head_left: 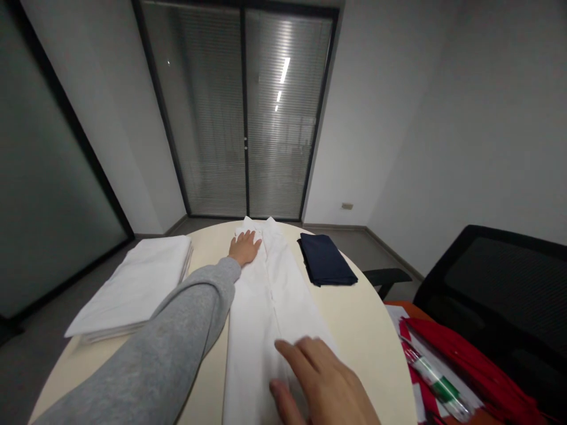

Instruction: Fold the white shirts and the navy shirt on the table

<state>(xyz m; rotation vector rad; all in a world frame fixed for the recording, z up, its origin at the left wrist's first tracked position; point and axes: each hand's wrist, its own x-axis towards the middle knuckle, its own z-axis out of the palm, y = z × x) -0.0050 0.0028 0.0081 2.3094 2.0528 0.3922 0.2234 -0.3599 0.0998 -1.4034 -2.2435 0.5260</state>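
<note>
A long white garment (252, 330), folded lengthwise with an edge running down its middle, lies on the round cream table (367, 348). Its far end shows two small points at the table's back edge. My left hand (245, 248) rests flat on the far part of the cloth, fingers spread, the arm in a grey sleeve reaching across from the left. Close to me, my right hand (323, 378) is over the near part of the garment with its fingers apart and nothing in them. Whether it touches the cloth, I cannot tell.
A stack of folded white cloth (137, 283) lies at the table's left edge. Folded dark navy cloth (328, 260) sits at the back right. Beside the table stands a black mesh chair (496, 295), with red fabric (469, 360) and a clear plastic bottle (443, 386) on its orange seat.
</note>
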